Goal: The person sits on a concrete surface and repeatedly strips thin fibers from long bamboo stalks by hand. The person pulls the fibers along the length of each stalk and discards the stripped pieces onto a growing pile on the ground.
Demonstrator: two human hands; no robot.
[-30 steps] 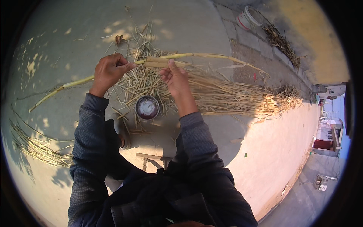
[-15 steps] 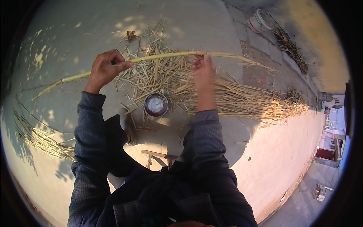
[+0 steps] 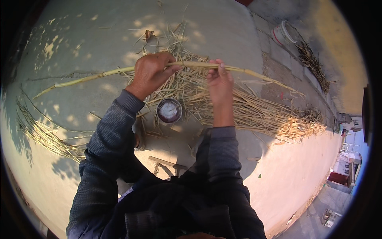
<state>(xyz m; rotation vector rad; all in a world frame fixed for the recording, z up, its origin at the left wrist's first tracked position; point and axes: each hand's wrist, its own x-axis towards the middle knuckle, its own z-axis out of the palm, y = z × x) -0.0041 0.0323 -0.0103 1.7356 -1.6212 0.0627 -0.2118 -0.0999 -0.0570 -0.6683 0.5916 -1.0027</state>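
A long, slightly bowed yellow-green stalk (image 3: pixel 99 75) is held up crosswise in front of me, above the floor. Near its middle, my left hand (image 3: pixel 151 73) closes around it with thumb and fingers, palm down. Farther right, the thumb and fingers of my right hand (image 3: pixel 221 81) pinch the same stalk, with the other fingers curled. Both ends stick out past my hands, and the right end is thin and frayed. Beneath lies a heap of short straw pieces (image 3: pixel 179 85). Beside the heap stands a round dark bowl (image 3: pixel 180 116) with something white inside.
A thick bundle of dry stalks (image 3: pixel 262 109) stretches right from the heap. Another loose bundle (image 3: pixel 43 137) lies at the left. A white bucket (image 3: pixel 283 34) and dark dry stems (image 3: pixel 312 65) are at the far right. By my legs is a wooden stool (image 3: pixel 169 164).
My left hand has moved right along the stalk, closer to my right hand. My right hand keeps its pinch, slightly lower in view. The whole scene has shifted a little.
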